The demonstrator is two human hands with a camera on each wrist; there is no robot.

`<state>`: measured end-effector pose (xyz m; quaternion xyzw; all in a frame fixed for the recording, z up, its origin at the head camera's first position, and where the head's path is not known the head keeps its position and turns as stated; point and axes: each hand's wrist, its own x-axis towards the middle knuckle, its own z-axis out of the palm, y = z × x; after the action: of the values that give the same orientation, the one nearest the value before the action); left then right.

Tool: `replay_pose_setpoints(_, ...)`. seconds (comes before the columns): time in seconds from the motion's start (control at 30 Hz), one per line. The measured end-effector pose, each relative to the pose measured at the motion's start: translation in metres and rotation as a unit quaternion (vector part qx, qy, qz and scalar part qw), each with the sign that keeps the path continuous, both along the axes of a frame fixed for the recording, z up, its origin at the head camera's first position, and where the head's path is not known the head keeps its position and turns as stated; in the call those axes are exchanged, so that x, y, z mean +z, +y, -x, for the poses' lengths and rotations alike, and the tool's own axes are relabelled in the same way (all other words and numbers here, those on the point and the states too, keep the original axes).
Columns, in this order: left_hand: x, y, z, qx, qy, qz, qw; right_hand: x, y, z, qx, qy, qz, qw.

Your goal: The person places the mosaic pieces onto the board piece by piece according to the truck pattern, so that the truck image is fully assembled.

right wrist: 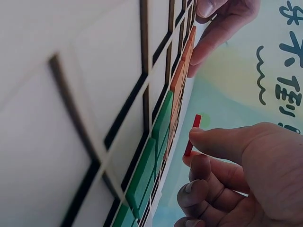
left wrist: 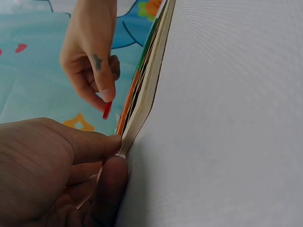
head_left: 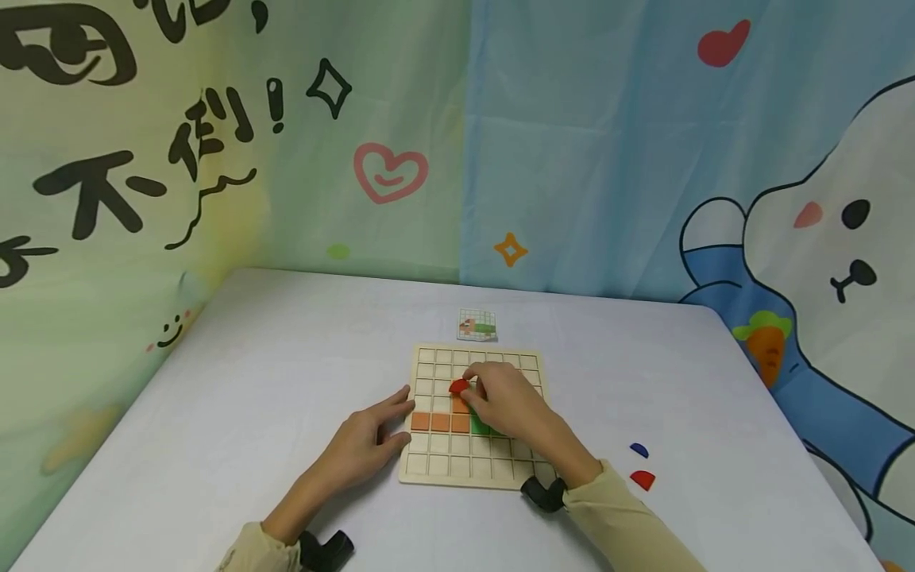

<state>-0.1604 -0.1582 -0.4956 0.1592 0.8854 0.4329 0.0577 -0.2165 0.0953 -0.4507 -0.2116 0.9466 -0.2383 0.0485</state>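
A wooden grid board [head_left: 457, 469] lies on the white table, with orange square tiles [head_left: 430, 421] in a row and another orange tile [head_left: 461, 405] above the row's right end. Green tiles [right wrist: 142, 177] continue the row, partly hidden in the head view by my right hand [head_left: 511, 397]. That hand pinches a thin red piece [head_left: 458, 386] between thumb and finger, just above the board; the right wrist view shows the red piece [right wrist: 192, 135] edge-on. My left hand [head_left: 364, 445] touches the board's left edge, thumb and fingers spread along it.
Behind the board lies a small picture card [head_left: 476, 325] with a grid pattern. To the right, a blue half-round piece [head_left: 639, 450] and a red wedge-shaped piece [head_left: 642, 480] rest on the table [head_left: 214, 445]. A printed curtain [head_left: 572, 159] stands behind.
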Motion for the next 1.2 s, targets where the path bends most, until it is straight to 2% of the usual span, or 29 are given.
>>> replay_pose_setpoints(0.47,0.001,-0.003,0.001,-0.014,0.012,0.008,0.9998,0.002,-0.013,0.007,0.013,-0.002,-0.010,0.9999)
replay_pose_setpoints(0.83,0.002,-0.003,0.000,-0.018,0.019,0.001,0.9997,0.000,-0.020,0.010,0.022,-0.025,-0.004,0.9994)
replay_pose_setpoints(1.2,0.003,0.000,0.000,-0.011,0.006,0.008,0.9999,-0.002,-0.020,0.012,0.033,-0.017,-0.023,0.9990)
